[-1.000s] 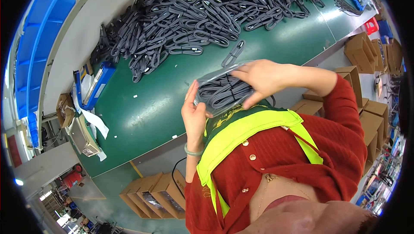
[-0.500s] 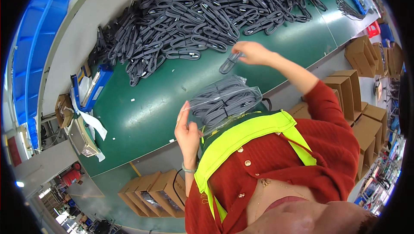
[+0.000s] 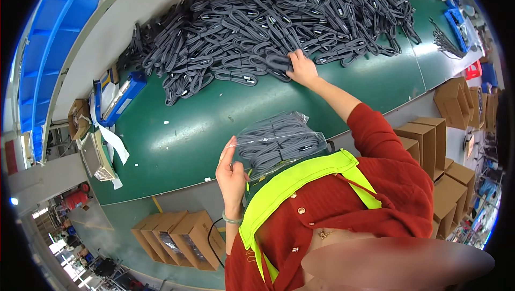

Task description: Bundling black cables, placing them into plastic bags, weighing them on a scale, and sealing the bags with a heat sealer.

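A clear plastic bag (image 3: 317, 142) packed with coiled grey cables (image 3: 276, 143) lies at the near table edge, against my apron. My left hand (image 3: 232, 177) grips the bag's left edge, fingers pointing up and the film drawn taut beside them. My right hand (image 3: 302, 69) reaches to the front of a large heap of grey cable coils (image 3: 241, 38). Its fingers are bent around a cable coil (image 3: 278, 62), slightly blurred, at the heap's near edge; the fingertips are partly hidden.
On the green table (image 3: 177, 151), a blue tray (image 3: 124, 97) with papers stands at the left. Thin dark cables (image 3: 446, 41) and a blue bin (image 3: 457, 29) lie far right. Open cardboard boxes stand on the floor at right (image 3: 426, 140) and lower left (image 3: 177, 237).
My right hand has moved away from the bag to the heap's front edge; a cable coil was in it before as well. My left hand stays at the bag. The view has shifted slightly.
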Demonstrator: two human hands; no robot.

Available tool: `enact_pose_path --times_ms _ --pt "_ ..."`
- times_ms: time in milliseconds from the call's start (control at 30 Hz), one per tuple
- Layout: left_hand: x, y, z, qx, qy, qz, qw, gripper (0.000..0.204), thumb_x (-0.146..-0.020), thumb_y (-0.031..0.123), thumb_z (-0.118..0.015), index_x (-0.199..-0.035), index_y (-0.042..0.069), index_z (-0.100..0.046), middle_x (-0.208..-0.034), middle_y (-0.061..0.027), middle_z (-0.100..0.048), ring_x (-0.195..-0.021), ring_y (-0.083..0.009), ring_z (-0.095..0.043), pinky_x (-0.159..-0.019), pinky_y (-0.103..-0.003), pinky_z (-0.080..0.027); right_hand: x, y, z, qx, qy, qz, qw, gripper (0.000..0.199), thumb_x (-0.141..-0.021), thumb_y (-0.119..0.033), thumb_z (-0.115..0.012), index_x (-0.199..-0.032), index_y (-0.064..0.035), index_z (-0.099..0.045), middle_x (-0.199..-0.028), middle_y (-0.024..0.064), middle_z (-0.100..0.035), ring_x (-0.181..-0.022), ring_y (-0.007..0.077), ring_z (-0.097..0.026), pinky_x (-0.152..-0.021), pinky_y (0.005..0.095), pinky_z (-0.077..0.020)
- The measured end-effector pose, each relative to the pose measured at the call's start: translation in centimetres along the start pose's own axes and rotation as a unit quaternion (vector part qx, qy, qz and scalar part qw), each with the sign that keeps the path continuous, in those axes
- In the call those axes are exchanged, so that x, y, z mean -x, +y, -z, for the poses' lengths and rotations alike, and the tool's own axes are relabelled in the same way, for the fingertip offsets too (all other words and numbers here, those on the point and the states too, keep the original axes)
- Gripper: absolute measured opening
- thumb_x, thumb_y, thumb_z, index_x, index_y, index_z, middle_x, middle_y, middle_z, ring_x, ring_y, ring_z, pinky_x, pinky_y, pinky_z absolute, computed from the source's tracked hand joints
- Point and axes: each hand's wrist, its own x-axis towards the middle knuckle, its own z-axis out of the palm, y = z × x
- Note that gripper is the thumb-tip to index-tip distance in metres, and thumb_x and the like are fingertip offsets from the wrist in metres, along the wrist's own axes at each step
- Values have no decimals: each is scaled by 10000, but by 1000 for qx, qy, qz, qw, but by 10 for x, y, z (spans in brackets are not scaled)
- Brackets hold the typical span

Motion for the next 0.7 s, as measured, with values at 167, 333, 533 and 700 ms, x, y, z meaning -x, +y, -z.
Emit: enact_pose_path --times_ms 167,333,533,700 --pt "0 -3 1 -3 1 5 1000 525 -696 -114 -340 -1173 -8 -531 -1294 -83 -476 -588 -81 -511 -398 -154 -380 -10 11 -9 -30 97 16 995 333 -638 -76 -619 -952 -31 -518 -1048 92 -499 -774 320 -567 -696 370 -472" --pt "-4 3 1 12 -3 14 1000 527 -696 -114 -340 -1175 -5 -530 -1295 -81 -476 -596 -79 -514 -399 -154 -382 -17 4 -3 -5 116 9 993 312 -650 -79 -603 -950 -26 -536 -1124 94 -539 -839 320 -577 -721 365 -469" --pt "-7 0 4 16 1 33 999 529 -696 -114 -337 -1177 -2 -528 -1294 -81 -476 -599 -79 -515 -402 -153 -388 -18 -19 27 -182 155 -25 971 262 -691 -82 -569 -946 -29 -549 -1130 102 -579 -882 321 -586 -707 370 -474" --pt "-12 7 2 11 -17 31 999 533 -697 -114 -337 -1182 0 -525 -1292 -80 -477 -584 -77 -509 -405 -154 -394 -11 -53 2 -120 -120 -165 972 306 -730 -207 -581 -973 -21 -560 -1027 119 -602 -788 323 -595 -619 397 -482"
